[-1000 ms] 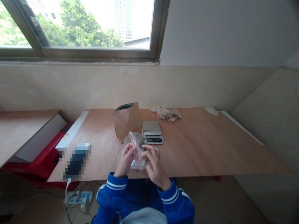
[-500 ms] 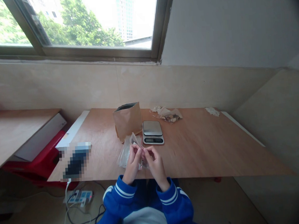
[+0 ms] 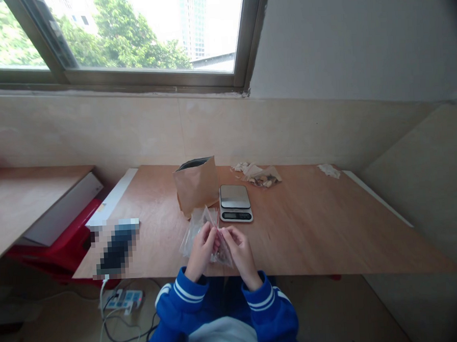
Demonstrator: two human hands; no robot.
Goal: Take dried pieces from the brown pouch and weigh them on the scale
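Note:
Close together near the table's front edge, my left hand (image 3: 202,246) and my right hand (image 3: 237,246) pinch the top of a clear plastic bag (image 3: 225,254). Its contents are too small to make out. More clear plastic bags (image 3: 189,234) lie flat just behind and left of my left hand. Beyond my hands sits a kitchen scale (image 3: 235,197) with a bare metal plate and a dark display. A brown kraft paper bag (image 3: 197,185) stands upright with its top open, left of the scale.
At the back of the wooden table (image 3: 316,227) lie a clear bag of pale and brown pieces (image 3: 266,178) and white crumpled scraps (image 3: 328,171). A blurred-out dark device (image 3: 117,248) with a white cable rests at the left. Below it, a power strip (image 3: 124,300) lies on the floor.
The clear plastic bag between my hands now hangs lower and shows more. My fingers have shifted slightly along its top; the view has moved a little.

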